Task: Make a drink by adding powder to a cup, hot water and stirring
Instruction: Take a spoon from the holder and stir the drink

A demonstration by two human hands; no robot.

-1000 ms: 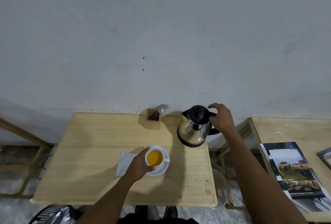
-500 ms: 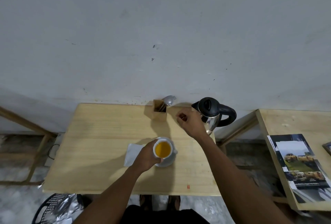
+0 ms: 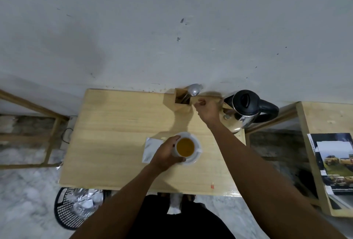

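A white cup (image 3: 196, 144) filled with orange-yellow liquid stands on a white saucer (image 3: 193, 161) near the middle of the wooden table (image 3: 118, 133). My left hand (image 3: 165, 153) wraps around the cup's left side. My right hand (image 3: 207, 110) hovers near the table's back edge, just right of a wooden cutlery holder (image 3: 182, 101) with a spoon (image 3: 193, 89) and a fork in it; its fingers are loosely curled and hold nothing. A steel kettle (image 3: 246, 109) with a black lid and handle stands at the back right corner. A silver sachet (image 3: 150, 149) lies left of the saucer.
A grey wall rises right behind the table. A black mesh bin (image 3: 74, 208) with foil wrappers sits on the floor at the lower left. A second wooden table (image 3: 324, 116) with magazines (image 3: 336, 162) stands to the right. Wooden frames stand at the left.
My right hand let go of the kettle's handle and moved left toward the cutlery holder. My left hand stayed on the cup. The camera view shifted.
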